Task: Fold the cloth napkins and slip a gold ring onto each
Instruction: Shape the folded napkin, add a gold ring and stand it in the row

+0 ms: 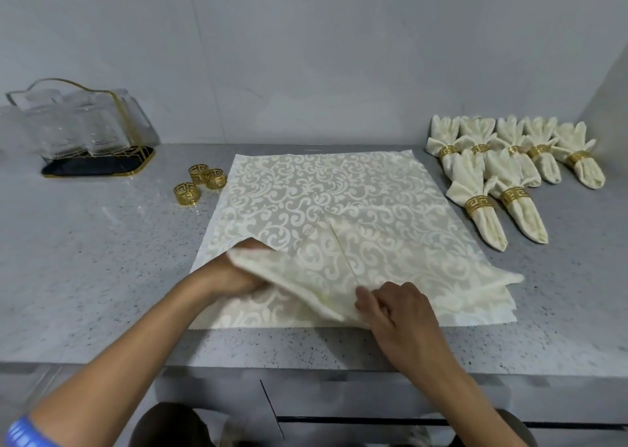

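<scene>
Currently, you are working the top napkin [339, 208] of a small stack lying flat at the middle of the counter [85, 259], its near edge close to the counter's front. Your left hand [234, 273] is under the near-left corner, fingers curled round the cloth and lifting it toward the middle. Your right hand [397, 314] rests on the near edge, fingers bent and pinching the cloth beside a crease [343, 259] that runs from the near edge toward the centre.

Handling notes:
- The fabric is judged soft, light and limp (it drapes over your left hand and shows no stiffness). It will not hold a fold unless pressed flat.
- Take hold at corners and hemmed edges; a grip in mid-cloth would likely drag the layers beneath along with it.
- The damask weave looks smooth, so expect the top layer to slide on the one below. Keep one hand pinning while the other folds.

Three loose gold rings [204, 181] stand in a cluster just beside the stack's far-left corner, within reach of your left hand. Seven finished napkins [503, 174], each already ringed, lie in two rows at the far right. A rack of glasses [85, 130] stands at the far left, well apart from the work.
</scene>
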The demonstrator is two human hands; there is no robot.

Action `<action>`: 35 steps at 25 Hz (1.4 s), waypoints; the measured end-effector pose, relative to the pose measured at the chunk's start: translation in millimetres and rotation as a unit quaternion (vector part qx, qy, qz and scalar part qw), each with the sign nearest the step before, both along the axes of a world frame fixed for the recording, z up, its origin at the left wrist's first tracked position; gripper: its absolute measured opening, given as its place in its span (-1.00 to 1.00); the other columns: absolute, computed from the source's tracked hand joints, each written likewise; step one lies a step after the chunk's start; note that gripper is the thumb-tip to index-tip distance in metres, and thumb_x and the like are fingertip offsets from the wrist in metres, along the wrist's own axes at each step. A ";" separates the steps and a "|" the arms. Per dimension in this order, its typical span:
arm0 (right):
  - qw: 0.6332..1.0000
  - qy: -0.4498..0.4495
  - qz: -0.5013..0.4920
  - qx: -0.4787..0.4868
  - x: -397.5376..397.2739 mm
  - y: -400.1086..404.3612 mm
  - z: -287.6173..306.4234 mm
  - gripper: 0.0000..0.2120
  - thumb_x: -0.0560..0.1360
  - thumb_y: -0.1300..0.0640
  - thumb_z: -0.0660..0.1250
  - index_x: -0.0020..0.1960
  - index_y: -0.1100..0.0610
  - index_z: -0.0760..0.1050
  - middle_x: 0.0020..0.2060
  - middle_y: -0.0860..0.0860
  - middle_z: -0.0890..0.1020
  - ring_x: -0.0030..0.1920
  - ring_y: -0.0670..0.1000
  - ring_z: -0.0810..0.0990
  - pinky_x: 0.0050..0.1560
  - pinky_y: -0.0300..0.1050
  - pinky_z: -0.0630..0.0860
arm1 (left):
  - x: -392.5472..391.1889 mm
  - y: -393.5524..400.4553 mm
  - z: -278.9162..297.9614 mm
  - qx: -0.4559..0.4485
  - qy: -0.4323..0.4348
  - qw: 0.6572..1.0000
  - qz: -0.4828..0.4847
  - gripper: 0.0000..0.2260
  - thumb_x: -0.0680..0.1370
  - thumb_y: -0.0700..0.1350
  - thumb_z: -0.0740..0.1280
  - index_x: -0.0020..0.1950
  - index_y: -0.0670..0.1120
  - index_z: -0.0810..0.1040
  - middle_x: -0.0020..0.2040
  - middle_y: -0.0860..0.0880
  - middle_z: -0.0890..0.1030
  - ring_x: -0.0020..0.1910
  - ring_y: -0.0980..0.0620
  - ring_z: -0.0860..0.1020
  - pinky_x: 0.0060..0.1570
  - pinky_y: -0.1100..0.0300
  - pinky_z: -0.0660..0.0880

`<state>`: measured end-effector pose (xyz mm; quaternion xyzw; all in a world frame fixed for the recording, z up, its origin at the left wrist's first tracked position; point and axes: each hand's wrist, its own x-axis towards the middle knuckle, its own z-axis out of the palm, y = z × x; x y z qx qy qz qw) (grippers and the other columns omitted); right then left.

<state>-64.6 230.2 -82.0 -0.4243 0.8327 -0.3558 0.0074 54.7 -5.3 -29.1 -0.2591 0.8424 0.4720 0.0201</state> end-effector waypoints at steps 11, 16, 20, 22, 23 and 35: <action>0.989 -0.090 -0.085 0.080 1.2 -9.6 15.8 -0.80 0.51 -0.15 0.34 -0.21 -0.06 0.54 -0.33 -0.18 0.61 -0.29 -0.17 0.57 -0.17 -0.19 0.54 | -11.6 27.3 -20.6 -0.071 0.075 0.975 0.196 -0.90 0.52 -0.08 0.42 -0.19 -0.01 0.66 -0.35 0.03 0.66 -0.31 0.08 0.63 -0.27 0.22 0.46; 0.990 -0.027 -0.113 0.085 3.5 -15.3 11.5 -0.84 0.56 -0.12 0.29 -0.08 -0.05 0.52 -0.28 -0.18 0.60 -0.25 -0.15 0.56 -0.18 -0.22 0.48 | -16.3 27.2 -24.8 -0.138 0.070 0.970 0.186 -0.89 0.53 -0.08 0.40 -0.20 -0.01 0.62 -0.33 0.07 0.61 -0.33 0.13 0.55 -0.30 0.24 0.39; 0.990 0.016 -0.120 0.071 6.0 -17.8 6.0 -0.87 0.58 -0.09 0.27 -0.06 -0.05 0.48 -0.29 -0.16 0.57 -0.27 -0.14 0.54 -0.19 -0.20 0.46 | -18.8 30.3 -28.4 -0.197 0.059 0.962 0.177 -0.90 0.53 -0.05 0.38 -0.18 0.00 0.57 -0.33 0.07 0.61 -0.29 0.13 0.56 -0.25 0.18 0.44; 0.989 0.030 -0.131 0.058 5.0 -18.6 3.2 -0.85 0.58 -0.09 0.28 -0.09 -0.04 0.47 -0.31 -0.15 0.56 -0.30 -0.13 0.53 -0.22 -0.19 0.45 | -17.9 30.8 -29.4 -0.214 0.060 0.957 0.184 -0.89 0.53 -0.04 0.39 -0.16 0.00 0.52 -0.30 0.07 0.59 -0.28 0.11 0.55 -0.25 0.16 0.44; 0.989 0.039 -0.132 0.056 5.8 -19.2 2.3 -0.85 0.58 -0.09 0.28 -0.10 -0.04 0.47 -0.31 -0.14 0.56 -0.31 -0.13 0.53 -0.23 -0.18 0.46 | -16.6 32.7 -30.8 -0.242 0.067 0.950 0.186 -0.88 0.53 -0.03 0.38 -0.15 0.01 0.49 -0.27 0.08 0.56 -0.26 0.09 0.53 -0.24 0.15 0.42; 0.956 0.030 -0.108 0.271 -143.9 66.0 57.0 -0.69 0.52 -0.18 0.32 0.19 -0.06 0.51 0.00 -0.12 0.60 -0.02 -0.01 0.57 -0.05 -0.04 0.52 | -39.5 121.8 -57.9 -0.502 0.199 0.830 -0.137 -0.69 0.54 0.16 0.17 0.02 0.06 0.64 -0.08 0.15 0.61 -0.15 0.08 0.52 -0.13 0.14 0.42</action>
